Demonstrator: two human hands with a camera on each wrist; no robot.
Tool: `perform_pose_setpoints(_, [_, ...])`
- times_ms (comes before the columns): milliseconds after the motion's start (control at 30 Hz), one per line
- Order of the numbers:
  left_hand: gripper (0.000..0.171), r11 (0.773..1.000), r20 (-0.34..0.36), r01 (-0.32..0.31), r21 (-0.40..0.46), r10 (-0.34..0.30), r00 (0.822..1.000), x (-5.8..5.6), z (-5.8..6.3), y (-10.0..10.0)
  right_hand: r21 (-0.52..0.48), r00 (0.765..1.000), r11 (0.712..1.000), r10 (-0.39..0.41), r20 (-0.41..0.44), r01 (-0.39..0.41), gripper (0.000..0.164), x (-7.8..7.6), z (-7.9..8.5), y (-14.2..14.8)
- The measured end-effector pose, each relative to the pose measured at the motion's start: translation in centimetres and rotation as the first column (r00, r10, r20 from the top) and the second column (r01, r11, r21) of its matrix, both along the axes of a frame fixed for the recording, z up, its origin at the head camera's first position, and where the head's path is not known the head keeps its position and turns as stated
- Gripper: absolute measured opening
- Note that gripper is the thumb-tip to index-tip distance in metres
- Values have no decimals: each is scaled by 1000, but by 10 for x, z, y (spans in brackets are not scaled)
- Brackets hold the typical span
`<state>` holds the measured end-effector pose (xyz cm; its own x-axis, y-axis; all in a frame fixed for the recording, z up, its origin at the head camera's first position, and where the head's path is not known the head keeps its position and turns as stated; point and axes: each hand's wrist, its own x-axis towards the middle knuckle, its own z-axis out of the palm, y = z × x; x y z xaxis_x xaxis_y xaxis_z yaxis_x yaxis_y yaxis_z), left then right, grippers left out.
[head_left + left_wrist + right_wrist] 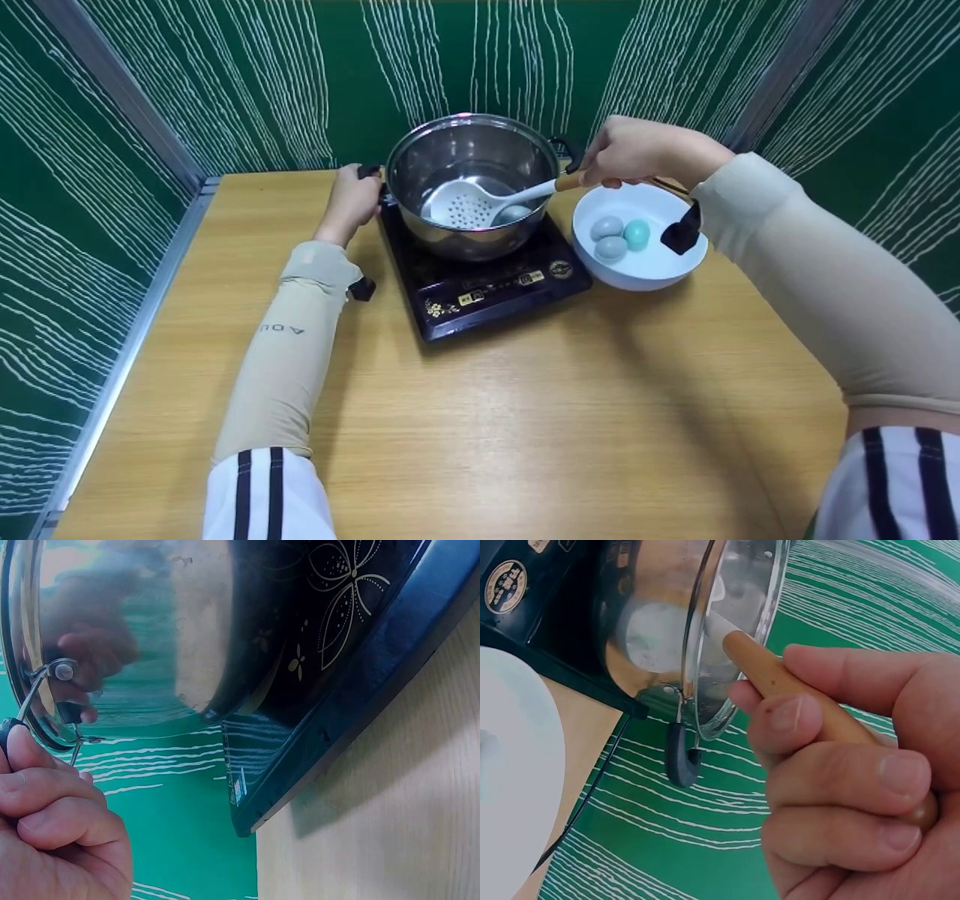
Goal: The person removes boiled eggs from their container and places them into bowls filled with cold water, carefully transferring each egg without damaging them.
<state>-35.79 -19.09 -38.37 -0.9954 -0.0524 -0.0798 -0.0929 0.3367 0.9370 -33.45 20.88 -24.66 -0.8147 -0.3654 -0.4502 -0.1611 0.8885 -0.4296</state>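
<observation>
A steel pot (pixel 472 244) stands on a black induction cooker (pixel 495 289). My left hand (pixel 352 199) grips the black handle (pixel 369 172) on the pot's left side, and its curled fingers show in the left wrist view. My right hand (pixel 637 150) holds a white skimmer (pixel 461 206) by its wooden handle (pixel 787 679), fingers wrapped round it. The skimmer's perforated head is inside the pot, tilted. Beside it in the pot is a greyish, egg-like shape (pixel 512 215), partly hidden by the skimmer.
Right of the cooker, a white bowl (pixel 637 281) holds two grey-blue eggs (pixel 607 228) and one turquoise egg (pixel 637 235). A black cord (pixel 592 787) runs behind the bowl. Green walls with white lines (pixel 360 82) border the wooden table (pixel 495 435).
</observation>
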Motion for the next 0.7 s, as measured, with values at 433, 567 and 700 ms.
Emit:
perform_pose_setpoints(433, [13, 1000, -10, 0, -3, 0, 1000, 0, -2, -1, -139, 968, 986, -60, 243, 96, 32, 0, -8, -10])
perform_pose_setpoints(567, [13, 1000, -1, 6, 7, -6, 1000, -1, 0, -1, -173, 954, 974, -92, 284, 145, 31, 1, -14, -15])
perform_pose_setpoints(700, [13, 1000, 15, 3, 6, -3, 1000, -2, 1, -1, -187, 950, 965, -127, 287, 186, 31, 3, -18, -16])
